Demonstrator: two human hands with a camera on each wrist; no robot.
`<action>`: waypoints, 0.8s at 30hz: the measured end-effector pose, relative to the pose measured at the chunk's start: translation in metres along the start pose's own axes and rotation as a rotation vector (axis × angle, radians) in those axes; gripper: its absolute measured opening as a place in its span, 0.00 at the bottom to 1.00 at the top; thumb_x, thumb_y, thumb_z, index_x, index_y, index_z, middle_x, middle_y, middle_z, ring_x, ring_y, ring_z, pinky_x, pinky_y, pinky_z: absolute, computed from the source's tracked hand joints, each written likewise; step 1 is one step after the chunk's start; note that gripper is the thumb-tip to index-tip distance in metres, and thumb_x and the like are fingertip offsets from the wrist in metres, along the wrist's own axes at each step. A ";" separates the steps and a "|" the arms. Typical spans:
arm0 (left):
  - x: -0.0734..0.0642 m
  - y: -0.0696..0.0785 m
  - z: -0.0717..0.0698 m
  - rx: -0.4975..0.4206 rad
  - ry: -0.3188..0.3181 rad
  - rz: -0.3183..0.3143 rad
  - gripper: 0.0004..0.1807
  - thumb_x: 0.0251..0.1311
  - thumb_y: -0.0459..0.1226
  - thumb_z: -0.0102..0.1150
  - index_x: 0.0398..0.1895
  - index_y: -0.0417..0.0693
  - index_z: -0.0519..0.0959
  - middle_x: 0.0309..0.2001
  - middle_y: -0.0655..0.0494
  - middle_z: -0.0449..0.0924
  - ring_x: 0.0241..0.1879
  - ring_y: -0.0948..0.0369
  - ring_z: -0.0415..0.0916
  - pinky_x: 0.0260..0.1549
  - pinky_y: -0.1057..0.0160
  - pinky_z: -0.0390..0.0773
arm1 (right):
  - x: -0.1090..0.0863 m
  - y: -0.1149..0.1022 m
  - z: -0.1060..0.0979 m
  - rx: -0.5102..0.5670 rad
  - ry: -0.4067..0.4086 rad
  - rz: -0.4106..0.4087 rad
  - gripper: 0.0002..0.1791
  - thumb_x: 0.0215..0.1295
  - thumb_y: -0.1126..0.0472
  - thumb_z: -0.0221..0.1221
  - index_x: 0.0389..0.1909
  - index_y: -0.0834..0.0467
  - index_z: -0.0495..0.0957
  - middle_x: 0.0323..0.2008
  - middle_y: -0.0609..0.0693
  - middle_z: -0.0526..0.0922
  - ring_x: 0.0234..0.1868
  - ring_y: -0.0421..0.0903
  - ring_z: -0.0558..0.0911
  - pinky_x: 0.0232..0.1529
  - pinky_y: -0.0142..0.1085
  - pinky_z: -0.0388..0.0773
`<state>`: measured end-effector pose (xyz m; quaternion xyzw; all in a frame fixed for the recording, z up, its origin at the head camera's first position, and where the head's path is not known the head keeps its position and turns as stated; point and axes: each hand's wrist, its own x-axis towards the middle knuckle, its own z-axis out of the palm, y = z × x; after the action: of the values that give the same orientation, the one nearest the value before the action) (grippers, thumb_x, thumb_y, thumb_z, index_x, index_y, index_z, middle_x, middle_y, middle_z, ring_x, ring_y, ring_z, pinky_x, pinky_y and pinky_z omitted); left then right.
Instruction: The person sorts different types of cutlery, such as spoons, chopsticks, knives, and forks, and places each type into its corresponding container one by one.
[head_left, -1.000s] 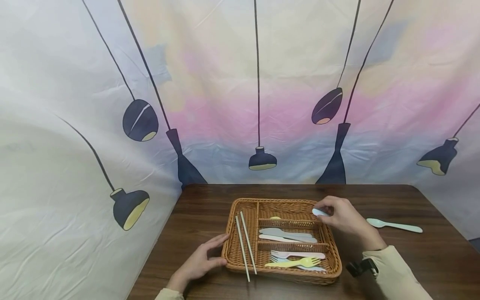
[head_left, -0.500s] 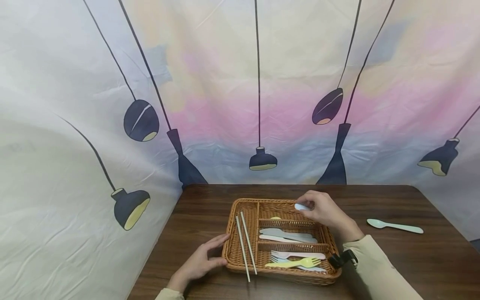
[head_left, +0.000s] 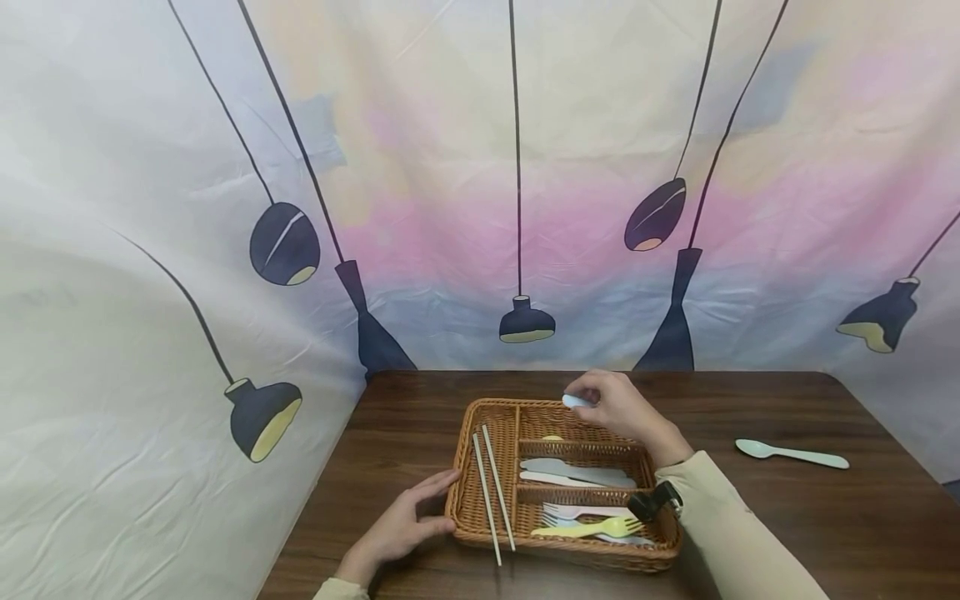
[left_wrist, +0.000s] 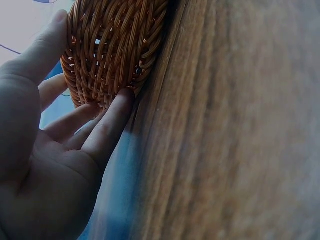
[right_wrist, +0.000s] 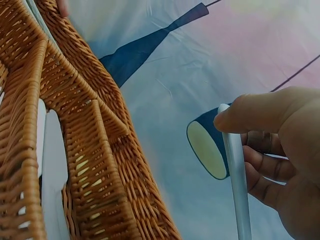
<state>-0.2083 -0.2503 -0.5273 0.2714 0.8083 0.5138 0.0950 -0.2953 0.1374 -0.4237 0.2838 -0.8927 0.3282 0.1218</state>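
Observation:
In the head view my right hand (head_left: pixel 618 404) is over the back compartment of the wicker cutlery basket (head_left: pixel 573 550). It pinches a pale blue plastic spoon (head_left: pixel 576 402) between thumb and fingers. The spoon's slim shaft (right_wrist: pixel 237 180) runs downward in the right wrist view; part of it is behind the fingers. At the basket's left side, my left hand (head_left: pixel 408 518) touches the woven outer wall (left_wrist: pixel 112 50) with fairly straight fingers. Two chopsticks (head_left: pixel 486 496) lean in the left compartment. Knives (head_left: pixel 577 472) lie in the middle one, and forks (head_left: pixel 592 527) in the front one.
A pale green spoon (head_left: pixel 791 453) lies on the dark wooden table (head_left: pixel 847 517) right of the basket. Something yellow (head_left: pixel 552 437) shows behind the back divider. A cloth printed with lamps (head_left: pixel 450 208) hangs behind the table.
My right hand has moved left along the back of the basket, carrying the pale blue spoon with it. The left hand has stayed at the basket's left side.

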 end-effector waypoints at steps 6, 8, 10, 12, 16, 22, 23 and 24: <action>-0.001 0.000 0.000 0.006 0.004 -0.002 0.37 0.60 0.37 0.65 0.73 0.47 0.63 0.74 0.39 0.54 0.69 0.48 0.57 0.53 0.69 0.78 | 0.007 -0.003 0.008 0.011 -0.022 0.004 0.11 0.57 0.61 0.69 0.43 0.52 0.84 0.38 0.45 0.82 0.35 0.40 0.78 0.34 0.34 0.79; -0.001 0.001 0.000 0.012 0.007 0.000 0.37 0.59 0.37 0.65 0.72 0.47 0.63 0.74 0.39 0.55 0.69 0.48 0.57 0.53 0.67 0.79 | 0.010 -0.003 0.010 0.009 -0.028 0.010 0.12 0.57 0.61 0.69 0.43 0.52 0.84 0.38 0.45 0.81 0.35 0.40 0.78 0.34 0.33 0.79; -0.001 0.001 0.000 0.030 0.011 0.004 0.37 0.59 0.39 0.66 0.72 0.47 0.64 0.74 0.40 0.55 0.69 0.48 0.57 0.54 0.65 0.79 | 0.012 -0.004 0.012 0.009 -0.032 0.019 0.12 0.57 0.61 0.68 0.43 0.52 0.84 0.38 0.45 0.82 0.35 0.39 0.78 0.34 0.33 0.79; 0.000 0.002 0.000 0.042 0.016 0.010 0.38 0.59 0.40 0.66 0.72 0.47 0.64 0.74 0.40 0.56 0.69 0.48 0.58 0.55 0.62 0.79 | 0.014 -0.005 0.013 0.009 -0.041 0.024 0.12 0.57 0.61 0.68 0.43 0.52 0.84 0.37 0.45 0.81 0.35 0.39 0.78 0.34 0.33 0.79; 0.000 0.003 0.000 0.030 0.013 0.010 0.38 0.59 0.40 0.66 0.72 0.45 0.64 0.74 0.40 0.56 0.69 0.51 0.58 0.54 0.63 0.79 | 0.017 -0.007 0.014 0.018 -0.048 0.028 0.12 0.58 0.61 0.68 0.43 0.52 0.84 0.38 0.45 0.81 0.35 0.40 0.78 0.34 0.33 0.79; 0.000 0.003 0.000 -0.005 0.002 -0.005 0.38 0.60 0.39 0.65 0.72 0.45 0.63 0.74 0.39 0.54 0.69 0.50 0.58 0.53 0.68 0.79 | 0.020 -0.006 0.018 0.020 -0.057 -0.005 0.11 0.58 0.63 0.68 0.43 0.54 0.84 0.37 0.47 0.80 0.34 0.40 0.77 0.32 0.31 0.78; 0.000 0.003 0.000 -0.007 0.002 -0.005 0.38 0.60 0.39 0.65 0.72 0.45 0.63 0.74 0.39 0.54 0.69 0.50 0.58 0.53 0.68 0.79 | 0.020 -0.007 0.019 0.019 -0.057 -0.007 0.12 0.58 0.63 0.68 0.43 0.54 0.84 0.37 0.47 0.80 0.34 0.40 0.77 0.32 0.31 0.78; 0.001 0.003 0.000 -0.009 0.001 -0.006 0.38 0.59 0.38 0.65 0.72 0.45 0.63 0.74 0.39 0.54 0.69 0.49 0.58 0.53 0.68 0.79 | 0.020 -0.007 0.020 0.020 -0.057 -0.003 0.12 0.57 0.63 0.69 0.43 0.54 0.84 0.37 0.47 0.80 0.34 0.40 0.77 0.32 0.31 0.78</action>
<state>-0.2079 -0.2492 -0.5246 0.2685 0.8069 0.5171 0.0972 -0.3080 0.1117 -0.4271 0.2955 -0.8921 0.3285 0.0941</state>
